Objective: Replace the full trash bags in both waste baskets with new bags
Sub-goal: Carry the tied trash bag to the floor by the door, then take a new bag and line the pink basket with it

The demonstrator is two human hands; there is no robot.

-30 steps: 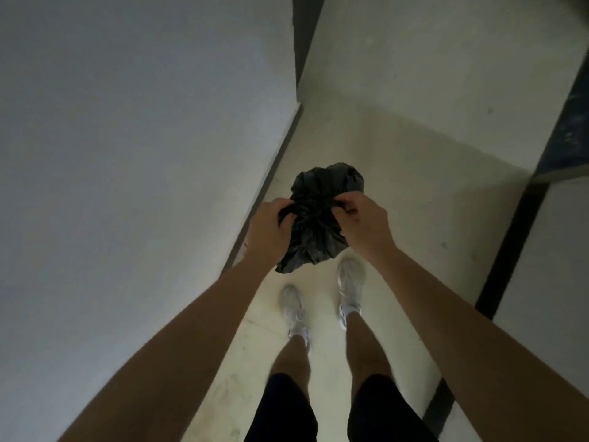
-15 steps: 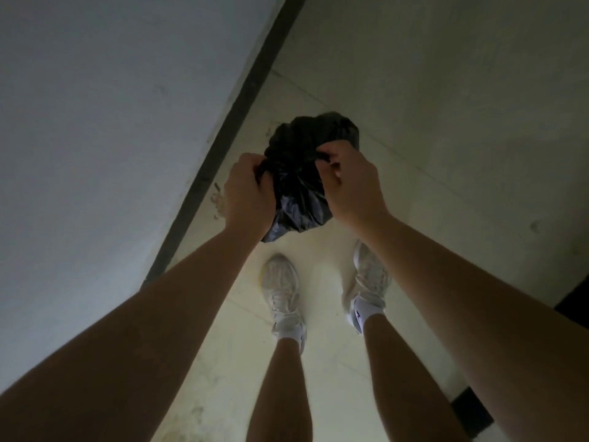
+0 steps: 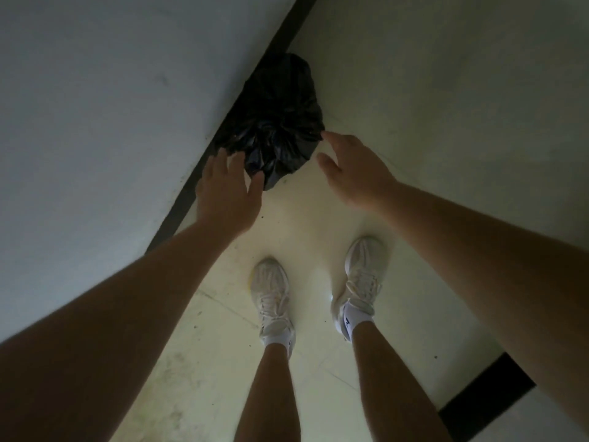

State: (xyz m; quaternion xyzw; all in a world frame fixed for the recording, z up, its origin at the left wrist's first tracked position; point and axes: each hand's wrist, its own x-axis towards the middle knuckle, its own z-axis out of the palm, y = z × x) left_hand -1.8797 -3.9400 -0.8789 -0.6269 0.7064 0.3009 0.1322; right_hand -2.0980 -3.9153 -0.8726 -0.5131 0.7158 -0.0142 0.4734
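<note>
Nearest, at the bottom edge: two bare legs (image 3: 271,393), ending in white socks and a left sneaker (image 3: 271,295) and right sneaker (image 3: 363,272), both flat on the pale, scuffed floor (image 3: 430,186). Off to the lower right, a dark patch (image 3: 487,393) in the floor.

Further out, two bare forearms reaching forward and down. Left hand (image 3: 223,193) with fingers spread and straight, gripping nothing, thumb just at the lower corner of the black trash bag (image 3: 280,116). Right hand (image 3: 353,173) likewise loose and spread, fingers apart, one fingertip right at the bag's right edge. Cannot tell whether either hand actually touches the plastic or only lines up with it.

Beyond the hands: the trash bag itself, crumpled and gathered at the neck, lying between the two hands and a little past them, tight against the dark baseboard (image 3: 178,208). Cannot tell whether fully settled on the floor.

Farthest: the plain grey wall (image 3: 111,106) rising on the left, above the baseboard.
</note>
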